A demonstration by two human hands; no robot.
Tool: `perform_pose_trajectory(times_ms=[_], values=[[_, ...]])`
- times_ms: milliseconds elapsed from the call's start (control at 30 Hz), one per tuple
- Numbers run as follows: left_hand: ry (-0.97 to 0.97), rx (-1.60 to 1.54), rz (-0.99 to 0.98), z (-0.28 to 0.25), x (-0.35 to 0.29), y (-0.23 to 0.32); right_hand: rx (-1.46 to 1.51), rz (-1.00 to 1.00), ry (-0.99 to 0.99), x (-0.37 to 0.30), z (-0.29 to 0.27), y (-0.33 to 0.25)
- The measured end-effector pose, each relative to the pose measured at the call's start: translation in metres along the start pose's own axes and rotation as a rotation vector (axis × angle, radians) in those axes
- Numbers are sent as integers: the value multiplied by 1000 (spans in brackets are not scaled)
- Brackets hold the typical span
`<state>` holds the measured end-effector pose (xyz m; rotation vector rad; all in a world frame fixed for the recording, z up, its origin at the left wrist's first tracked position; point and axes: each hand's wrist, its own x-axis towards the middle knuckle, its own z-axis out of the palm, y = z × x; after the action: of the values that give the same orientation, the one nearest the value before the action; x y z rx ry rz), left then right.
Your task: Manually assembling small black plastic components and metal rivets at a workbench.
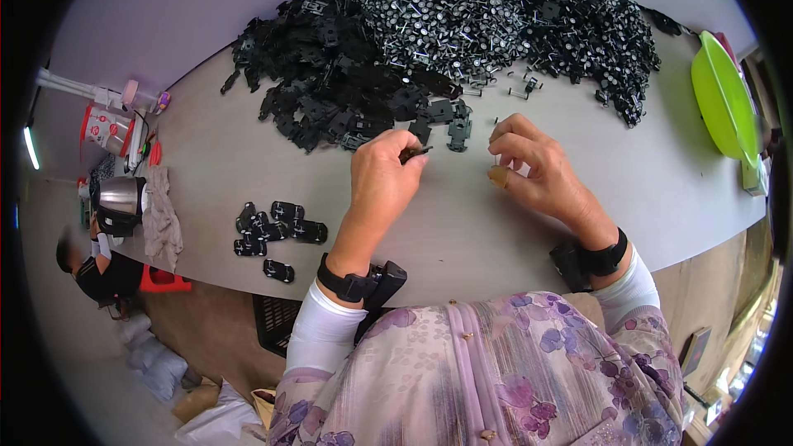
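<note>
My left hand (387, 172) is closed on a small black plastic part (420, 152), mostly hidden by the fingers. To its right, my right hand (535, 167) pinches a thin metal pin (496, 162) between fingertips and thumb; a yellowish cover is on the thumb. Just beyond the hands lie a few flat dark car-base-shaped plates (459, 127). Behind them rise a heap of black plastic plates (318, 58), a heap of silver-capped wheel pins (450, 12) and a darker heap of black wheels with silver caps (591, 33). Several small black pieces with wheels (287, 213) lie left of my left forearm.
A green basin (724, 99) stands at the table's right edge. At the left are a metal kettle (121, 201), a grey cloth (162, 215) and a red and white tub (107, 132). Another person (103, 268) is at the far left, near a red stool (163, 279).
</note>
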<state>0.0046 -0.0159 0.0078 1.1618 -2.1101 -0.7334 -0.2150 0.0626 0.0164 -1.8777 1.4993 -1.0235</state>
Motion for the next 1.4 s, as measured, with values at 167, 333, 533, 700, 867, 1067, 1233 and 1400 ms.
perform_pose_trajectory(times_ms=[167,333,533,700,867,1067,1233,1400], values=[[-215,-261,-111,8,-7,21,241,-115,6,-2,7,-1],[-501,-613,-233,14,-8,19,374,-90,-19,-2,12,6],[-227,-411,-82,31,-15,24,782,49,-56,-7,18,15],[-137,-347,235,25,-11,13,691,51,-37,-3,11,5],[-447,-583,-39,17,-12,17,360,-170,5,-6,8,4],[-416,-1171,-524,14,-11,17,264,-203,4,-2,10,-2],[-519,-1229,-618,15,-9,10,191,-275,23,-3,9,-1],[-499,-1280,-650,17,-10,9,158,-302,26,-6,16,-5]])
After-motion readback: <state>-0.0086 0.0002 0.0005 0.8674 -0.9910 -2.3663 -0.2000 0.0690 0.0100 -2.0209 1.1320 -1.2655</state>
